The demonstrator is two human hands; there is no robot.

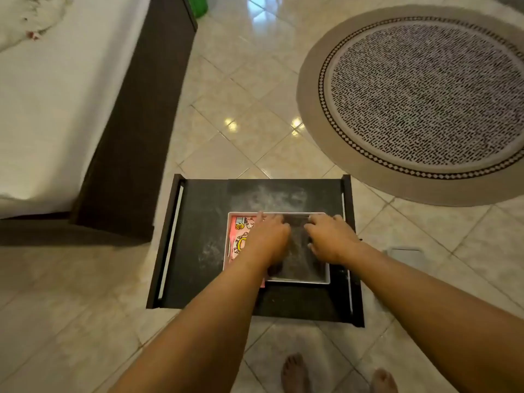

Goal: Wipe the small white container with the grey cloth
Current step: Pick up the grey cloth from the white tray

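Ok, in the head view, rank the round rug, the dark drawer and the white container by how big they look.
1. Round rug, largest, though partly cut off.
2. Dark drawer.
3. White container, smallest, partly covered by both hands.

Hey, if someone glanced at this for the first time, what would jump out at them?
Two bare hands, left hand and right hand, reach into a small white container sitting in a dusty black drawer on the tiled floor. A big round patterned rug fills the upper right.

- tiled floor (255, 114): carries dark drawer (198, 222), round patterned rug (419, 100), bare feet
- drawer bottom: dusty, white container (300, 282) sits on it
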